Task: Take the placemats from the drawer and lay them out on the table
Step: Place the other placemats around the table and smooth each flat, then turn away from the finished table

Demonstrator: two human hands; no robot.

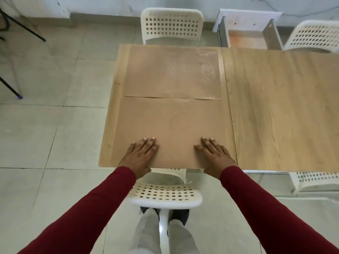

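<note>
Your table [275, 107] fills mid-frame, with two placemats on its left half: the far mat [172, 74] above, the near mat [170, 129] below it. Your left hand [141, 154] and right hand [214, 154] press flat on the near mat, fingers extended, thumbs wrapping its lower edge.

Floor [55, 134] of large pale grey tiles with thin dark joints. Whitish scuffed wall [110, 4] along 12 o'clock, grey skirting below. White perforated chairs — one [172, 24] at 12, one [315, 35] at 2, one [163, 195] at 6, another [315, 180] at 4. Black metal legs [11, 87] at 9–10, purple-tipped foot. Soft even daylight, mild glare on tiles.
</note>
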